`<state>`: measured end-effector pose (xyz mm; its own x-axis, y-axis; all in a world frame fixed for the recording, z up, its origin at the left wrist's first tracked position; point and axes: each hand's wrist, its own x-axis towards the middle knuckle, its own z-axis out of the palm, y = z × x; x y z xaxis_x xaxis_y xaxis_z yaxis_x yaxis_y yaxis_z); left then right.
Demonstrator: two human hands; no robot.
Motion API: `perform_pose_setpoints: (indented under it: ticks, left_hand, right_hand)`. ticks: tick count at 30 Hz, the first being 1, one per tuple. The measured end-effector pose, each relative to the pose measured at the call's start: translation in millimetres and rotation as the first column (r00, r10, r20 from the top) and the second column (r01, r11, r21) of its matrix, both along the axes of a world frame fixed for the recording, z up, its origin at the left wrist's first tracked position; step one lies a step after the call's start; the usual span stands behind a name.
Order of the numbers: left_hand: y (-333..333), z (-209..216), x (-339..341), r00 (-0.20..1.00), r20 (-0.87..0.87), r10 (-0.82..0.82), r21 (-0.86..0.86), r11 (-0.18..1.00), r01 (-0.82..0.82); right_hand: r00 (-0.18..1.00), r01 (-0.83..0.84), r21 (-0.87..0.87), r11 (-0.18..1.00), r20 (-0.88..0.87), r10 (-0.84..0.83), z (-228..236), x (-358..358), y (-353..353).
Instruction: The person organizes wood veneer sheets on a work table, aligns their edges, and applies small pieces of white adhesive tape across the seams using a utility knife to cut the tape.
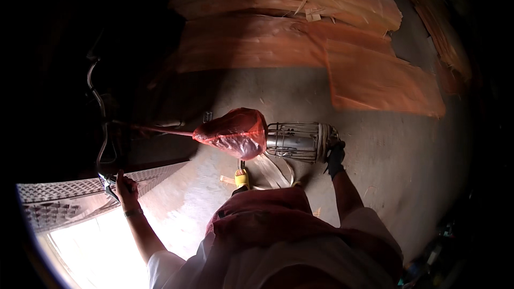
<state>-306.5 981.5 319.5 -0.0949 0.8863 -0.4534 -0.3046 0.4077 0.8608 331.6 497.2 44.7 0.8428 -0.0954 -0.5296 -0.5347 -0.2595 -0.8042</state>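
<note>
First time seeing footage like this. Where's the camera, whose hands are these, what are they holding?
There's no robot. One picture, from a wide fisheye camera on a person's head, looking down; that's why edges bend. Both arms are the wearer's. Below is a bicycle seen from above: handlebar at left, saddle under a red plastic bag, rear rack. The left hand is at the handlebar's near end; the dark-gloved right hand is at the rack's rear end. How tightly either grips, I can't tell. Orange sheets lie on the floor beyond.
</note>
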Motion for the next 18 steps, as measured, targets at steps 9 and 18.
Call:
perform_pose_setpoints:
  ticks: [9, 18]
  left_hand:
    - [-103.4, 4.5, 94.4, 0.895, -0.276, 0.350, -0.006, 0.931, -0.366]
    - [-331.1, -83.4, 514.2, 0.202, -0.919, -0.339, -0.035, 0.580, 0.814]
  right_hand:
    - [0.899, -0.141, 0.714, 0.685, -0.197, 0.391, 44.2, -8.9, -0.5]
    - [0.731, -0.387, 0.494, 0.779, -0.350, 0.585, 81.0, 97.4, -106.8]
